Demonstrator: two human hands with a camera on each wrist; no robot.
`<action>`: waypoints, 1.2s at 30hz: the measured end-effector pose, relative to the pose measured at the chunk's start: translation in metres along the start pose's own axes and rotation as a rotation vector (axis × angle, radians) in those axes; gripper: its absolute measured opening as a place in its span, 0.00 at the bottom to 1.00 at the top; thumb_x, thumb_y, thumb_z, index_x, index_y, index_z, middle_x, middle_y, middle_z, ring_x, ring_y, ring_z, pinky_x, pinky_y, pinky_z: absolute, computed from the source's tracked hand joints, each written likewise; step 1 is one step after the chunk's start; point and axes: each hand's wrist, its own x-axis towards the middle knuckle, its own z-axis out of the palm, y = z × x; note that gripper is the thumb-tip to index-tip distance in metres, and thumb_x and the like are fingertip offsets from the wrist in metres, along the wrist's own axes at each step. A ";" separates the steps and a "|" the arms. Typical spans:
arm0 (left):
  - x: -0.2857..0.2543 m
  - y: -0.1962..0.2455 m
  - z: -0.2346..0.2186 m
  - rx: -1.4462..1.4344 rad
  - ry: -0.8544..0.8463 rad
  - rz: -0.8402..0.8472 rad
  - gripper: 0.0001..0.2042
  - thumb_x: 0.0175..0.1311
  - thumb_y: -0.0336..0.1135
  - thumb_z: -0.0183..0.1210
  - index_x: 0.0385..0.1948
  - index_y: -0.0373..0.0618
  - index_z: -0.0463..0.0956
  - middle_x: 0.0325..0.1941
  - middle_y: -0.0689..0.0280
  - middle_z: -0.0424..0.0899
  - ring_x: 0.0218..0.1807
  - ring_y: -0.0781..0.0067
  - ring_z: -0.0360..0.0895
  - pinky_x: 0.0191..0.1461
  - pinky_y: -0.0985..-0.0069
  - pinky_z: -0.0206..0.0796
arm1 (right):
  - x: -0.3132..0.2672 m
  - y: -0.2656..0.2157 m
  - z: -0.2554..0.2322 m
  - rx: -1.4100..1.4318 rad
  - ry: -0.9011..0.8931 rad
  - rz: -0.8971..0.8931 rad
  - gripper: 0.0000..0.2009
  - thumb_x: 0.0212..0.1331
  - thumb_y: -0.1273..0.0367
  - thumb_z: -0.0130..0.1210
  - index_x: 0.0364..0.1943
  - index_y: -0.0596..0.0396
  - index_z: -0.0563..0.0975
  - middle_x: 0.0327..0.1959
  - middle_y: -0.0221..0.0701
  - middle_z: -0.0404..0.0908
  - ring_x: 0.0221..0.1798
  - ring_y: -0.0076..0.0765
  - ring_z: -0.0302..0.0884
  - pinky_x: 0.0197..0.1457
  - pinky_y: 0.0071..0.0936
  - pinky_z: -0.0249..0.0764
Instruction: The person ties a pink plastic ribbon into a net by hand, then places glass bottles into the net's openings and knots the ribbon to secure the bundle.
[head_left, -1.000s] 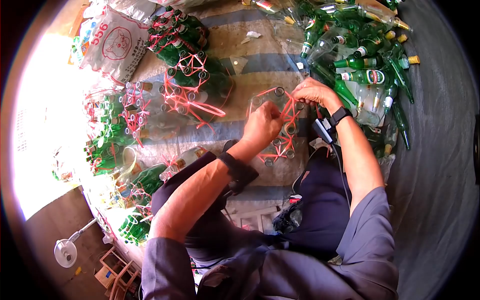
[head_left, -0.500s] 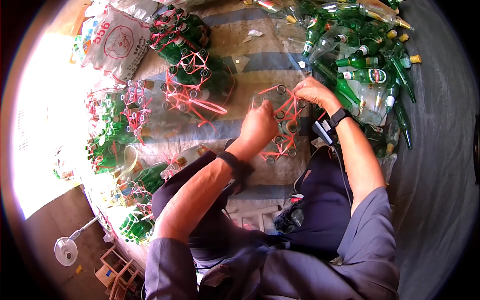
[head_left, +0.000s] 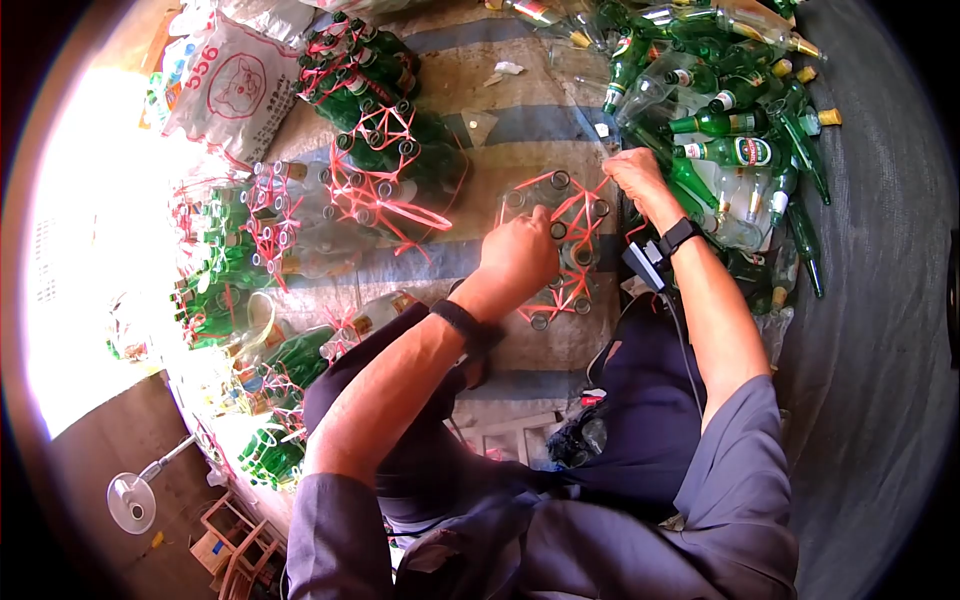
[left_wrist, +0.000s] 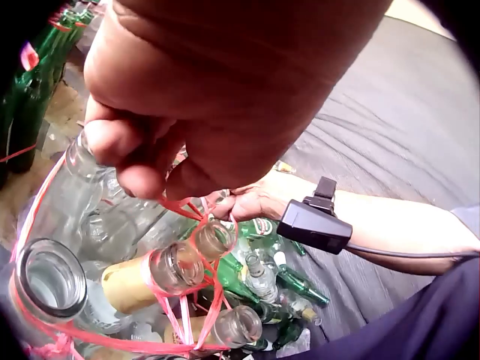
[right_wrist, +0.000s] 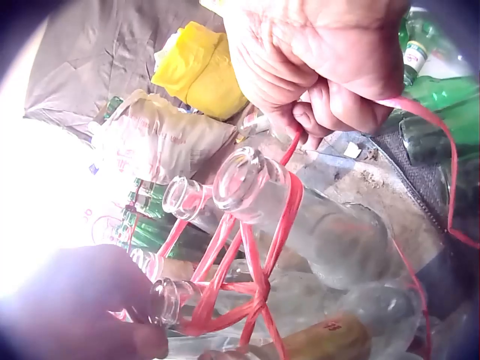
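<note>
A cluster of clear glass bottles (head_left: 559, 180) stands upright between the two hands, with pink plastic twine (right_wrist: 262, 289) laced around the necks. My right hand (head_left: 640, 182) pinches a strand just beyond the right side of the cluster. In the right wrist view, that strand runs up from a bottle neck (right_wrist: 247, 184) to the fingers, and a loose tail hangs past the hand. My left hand (head_left: 520, 250) has its fingers curled over the left side of the cluster, with twine running out from under them in the left wrist view. The left fingertips are mostly hidden.
Loose green bottles (head_left: 735, 150) lie heaped on the right. Bundles of green bottles (head_left: 375, 130) and clear bottles tied with pink twine stand on the left. A printed white sack (head_left: 235, 85) sits at the far left. A striped sheet (head_left: 530, 125) covers the floor.
The right hand has moved slightly away from the bottle necks, up and to the right, drawing the twine with it. The left hand has shifted slightly but stays over the cluster.
</note>
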 end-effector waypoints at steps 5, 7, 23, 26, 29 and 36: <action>-0.006 0.005 -0.004 0.202 0.214 0.469 0.18 0.54 0.31 0.56 0.49 0.42 0.70 0.59 0.50 0.75 0.48 0.51 0.79 0.46 0.56 0.74 | -0.004 -0.018 -0.003 0.144 0.014 0.115 0.12 0.45 0.72 0.61 0.12 0.55 0.71 0.12 0.21 0.64 0.17 0.21 0.58 0.20 0.32 0.54; 0.002 0.009 -0.004 0.304 0.227 0.586 0.23 0.53 0.31 0.57 0.54 0.43 0.69 0.63 0.52 0.71 0.52 0.55 0.77 0.48 0.59 0.72 | 0.003 -0.011 0.001 0.262 -0.046 0.191 0.09 0.52 0.66 0.62 0.20 0.53 0.77 0.16 0.20 0.68 0.16 0.15 0.60 0.15 0.18 0.50; 0.035 -0.003 0.004 0.159 0.099 0.776 0.32 0.47 0.21 0.60 0.59 0.50 0.64 0.65 0.59 0.69 0.52 0.56 0.77 0.52 0.61 0.72 | 0.011 -0.029 0.016 0.627 0.041 0.536 0.03 0.52 0.76 0.63 0.28 0.58 0.78 0.19 0.24 0.70 0.14 0.15 0.58 0.14 0.14 0.51; 0.035 -0.002 0.005 0.144 0.112 0.780 0.31 0.47 0.21 0.60 0.58 0.49 0.64 0.61 0.60 0.71 0.51 0.55 0.78 0.50 0.61 0.72 | 0.014 -0.040 0.013 0.697 0.051 0.527 0.03 0.53 0.77 0.61 0.30 0.59 0.79 0.20 0.24 0.70 0.15 0.15 0.57 0.14 0.14 0.51; 0.031 0.000 0.001 0.166 0.079 0.726 0.30 0.46 0.22 0.60 0.57 0.49 0.65 0.58 0.60 0.72 0.48 0.54 0.80 0.47 0.61 0.74 | 0.020 -0.047 0.010 0.739 0.026 0.471 0.04 0.53 0.78 0.60 0.33 0.61 0.79 0.20 0.24 0.70 0.15 0.14 0.57 0.15 0.13 0.51; 0.025 -0.002 0.006 0.176 0.117 0.684 0.32 0.49 0.27 0.61 0.61 0.52 0.63 0.61 0.62 0.72 0.45 0.53 0.81 0.45 0.63 0.75 | 0.006 -0.065 -0.007 0.723 -0.146 0.267 0.04 0.51 0.76 0.61 0.31 0.59 0.82 0.19 0.23 0.73 0.14 0.15 0.60 0.15 0.14 0.51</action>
